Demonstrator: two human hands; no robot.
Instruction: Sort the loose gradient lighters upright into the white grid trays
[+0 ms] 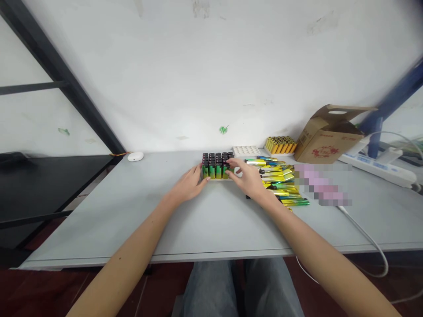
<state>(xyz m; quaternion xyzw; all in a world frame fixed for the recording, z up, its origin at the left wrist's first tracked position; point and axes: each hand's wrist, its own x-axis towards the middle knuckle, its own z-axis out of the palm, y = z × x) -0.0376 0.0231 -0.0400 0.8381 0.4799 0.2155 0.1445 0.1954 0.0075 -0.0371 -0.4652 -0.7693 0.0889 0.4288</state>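
Near the middle of the table, several upright batteries (212, 171) with black tops and green-yellow sides stand in rows in a low white rack (220, 179). My left hand (189, 184) is closed around the left side of this block, its thumb against a front battery and its other fingers partly hidden behind. At the front right corner, my right hand (247, 177) pinches a battery (226, 170) between thumb and fingers. That battery appears upright among the others. Shiny yellow, green and blue sleeve-like pieces (286, 187), some with black ends, lie heaped beside my right hand.
Behind the block lies a white holed rack (246, 151). To its right, yellow cylinders (280, 144) fill another rack, beside an open cardboard box (327, 141). A power strip (380, 167), a blurred pink item (322, 185) with a white cable, and a small white case (135, 156) are also on the table.
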